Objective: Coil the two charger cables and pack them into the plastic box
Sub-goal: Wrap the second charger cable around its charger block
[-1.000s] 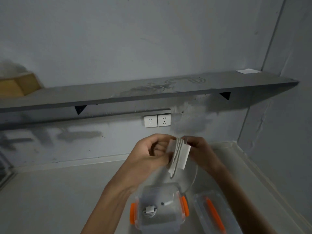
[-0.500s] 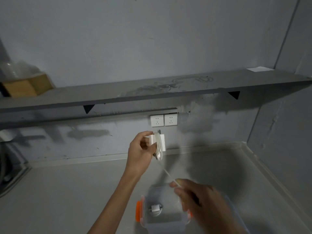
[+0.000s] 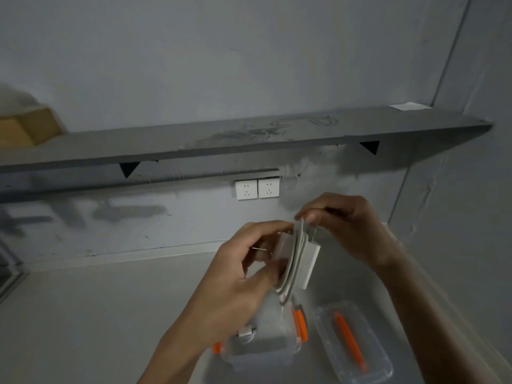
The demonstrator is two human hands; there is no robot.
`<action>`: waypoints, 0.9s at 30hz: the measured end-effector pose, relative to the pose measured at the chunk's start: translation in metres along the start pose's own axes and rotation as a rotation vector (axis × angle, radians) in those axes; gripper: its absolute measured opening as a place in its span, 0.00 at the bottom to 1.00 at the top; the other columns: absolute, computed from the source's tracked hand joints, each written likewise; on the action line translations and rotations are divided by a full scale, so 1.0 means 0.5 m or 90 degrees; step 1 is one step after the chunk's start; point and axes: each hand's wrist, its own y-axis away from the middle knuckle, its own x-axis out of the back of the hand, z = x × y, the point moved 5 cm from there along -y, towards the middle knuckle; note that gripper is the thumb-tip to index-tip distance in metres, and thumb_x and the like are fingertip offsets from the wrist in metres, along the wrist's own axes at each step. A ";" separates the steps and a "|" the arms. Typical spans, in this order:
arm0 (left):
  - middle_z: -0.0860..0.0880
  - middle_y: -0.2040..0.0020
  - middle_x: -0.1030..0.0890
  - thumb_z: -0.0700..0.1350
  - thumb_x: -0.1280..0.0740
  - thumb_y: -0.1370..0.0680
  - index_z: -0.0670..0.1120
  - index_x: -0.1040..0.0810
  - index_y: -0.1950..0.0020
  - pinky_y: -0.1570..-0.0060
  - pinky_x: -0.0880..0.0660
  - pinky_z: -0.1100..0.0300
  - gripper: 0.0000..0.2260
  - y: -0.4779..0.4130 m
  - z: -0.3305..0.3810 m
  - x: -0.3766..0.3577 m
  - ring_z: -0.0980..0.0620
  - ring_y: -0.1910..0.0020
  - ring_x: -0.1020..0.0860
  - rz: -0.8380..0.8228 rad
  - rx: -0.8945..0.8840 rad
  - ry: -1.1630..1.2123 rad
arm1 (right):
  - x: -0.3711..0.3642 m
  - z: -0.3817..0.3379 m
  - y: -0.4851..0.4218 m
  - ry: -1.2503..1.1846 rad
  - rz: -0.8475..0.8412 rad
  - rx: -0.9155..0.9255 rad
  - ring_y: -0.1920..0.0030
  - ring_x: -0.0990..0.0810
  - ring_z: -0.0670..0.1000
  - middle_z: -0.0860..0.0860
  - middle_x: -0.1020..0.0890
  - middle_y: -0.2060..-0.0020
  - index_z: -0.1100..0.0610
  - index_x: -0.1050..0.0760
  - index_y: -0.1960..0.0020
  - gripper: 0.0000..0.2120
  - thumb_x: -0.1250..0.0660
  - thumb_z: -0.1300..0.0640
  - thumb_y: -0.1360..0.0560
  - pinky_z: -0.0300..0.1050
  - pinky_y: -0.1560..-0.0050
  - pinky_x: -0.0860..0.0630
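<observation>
**Two hands winding a charger cable above an open plastic box**

At the upper left of the frame, one brown box sits blurred on a long grey shelf, cut off by the edge. Two white wall sockets sit side by side below the shelf at centre. Two hands meet at centre frame. The left hand is closed around one white charger brick with its cable wrapped in several loops. The right hand pinches the cable at the top of the brick, fingers narrow. Below, on the pale desk, one clear plastic box with orange clips holds one coiled white charger, partly hidden by the left wrist. To the lower right lies one clear lid with an orange strip.
</observation>
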 end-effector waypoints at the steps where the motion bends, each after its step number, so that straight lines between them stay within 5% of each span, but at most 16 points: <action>1: 0.54 0.55 0.19 0.30 0.32 0.26 0.53 0.20 0.43 0.51 0.25 0.68 0.19 -0.002 0.001 0.006 0.58 0.54 0.20 0.009 0.005 0.024 | -0.020 0.013 0.006 -0.066 -0.004 -0.031 0.63 0.17 0.51 0.52 0.15 0.64 0.57 0.17 0.58 0.13 0.30 0.46 0.29 0.41 0.60 0.22; 5: 0.43 0.59 0.27 0.24 0.38 0.25 0.47 0.19 0.45 0.53 0.27 0.61 0.20 -0.019 -0.035 0.026 0.47 0.59 0.29 0.088 0.054 0.164 | -0.109 0.052 0.043 -0.235 0.068 -0.162 0.77 0.35 0.43 0.47 0.29 0.77 0.50 0.19 0.63 0.10 0.34 0.56 0.25 0.33 0.75 0.37; 8: 0.41 0.54 0.21 0.27 0.37 0.25 0.45 0.20 0.42 0.53 0.22 0.63 0.18 -0.030 -0.070 0.044 0.48 0.56 0.23 0.177 0.061 0.177 | -0.160 0.056 0.063 -0.241 0.119 -0.203 0.76 0.33 0.45 0.48 0.27 0.77 0.54 0.17 0.55 0.12 0.38 0.62 0.21 0.36 0.76 0.36; 11: 0.46 0.49 0.16 0.28 0.35 0.25 0.47 0.20 0.42 0.50 0.21 0.58 0.18 -0.031 -0.117 0.064 0.49 0.50 0.19 0.260 0.079 0.200 | -0.193 0.052 0.070 -0.246 0.116 -0.227 0.67 0.23 0.45 0.48 0.18 0.67 0.56 0.19 0.44 0.14 0.41 0.66 0.21 0.39 0.71 0.27; 14: 0.46 0.47 0.17 0.29 0.34 0.25 0.48 0.22 0.41 0.47 0.22 0.53 0.18 -0.027 -0.150 0.080 0.47 0.47 0.19 0.312 0.068 0.212 | -0.218 0.051 0.073 -0.286 0.075 -0.281 0.55 0.17 0.48 0.50 0.14 0.53 0.47 0.19 0.44 0.18 0.41 0.66 0.20 0.41 0.59 0.21; 21: 0.46 0.48 0.18 0.23 0.34 0.28 0.49 0.25 0.47 0.52 0.22 0.62 0.22 -0.003 -0.171 0.102 0.48 0.47 0.20 0.379 -0.059 0.225 | -0.257 0.046 0.072 -0.491 0.011 -0.323 0.35 0.23 0.52 0.54 0.20 0.37 0.58 0.26 0.33 0.17 0.42 0.63 0.20 0.50 0.33 0.28; 24: 0.48 0.48 0.19 0.25 0.34 0.27 0.51 0.25 0.50 0.48 0.23 0.61 0.21 0.008 -0.166 0.108 0.48 0.46 0.20 0.368 -0.144 0.196 | -0.262 0.029 0.073 -0.564 0.023 -0.329 0.34 0.23 0.51 0.53 0.20 0.37 0.59 0.27 0.32 0.20 0.36 0.59 0.24 0.46 0.34 0.28; 27: 0.46 0.46 0.18 0.24 0.37 0.25 0.48 0.27 0.52 0.44 0.23 0.57 0.18 0.020 -0.174 0.110 0.46 0.43 0.20 0.332 -0.136 0.173 | -0.247 0.013 0.069 -0.410 0.092 -0.286 0.39 0.20 0.45 0.48 0.16 0.44 0.53 0.22 0.37 0.20 0.31 0.59 0.29 0.35 0.41 0.25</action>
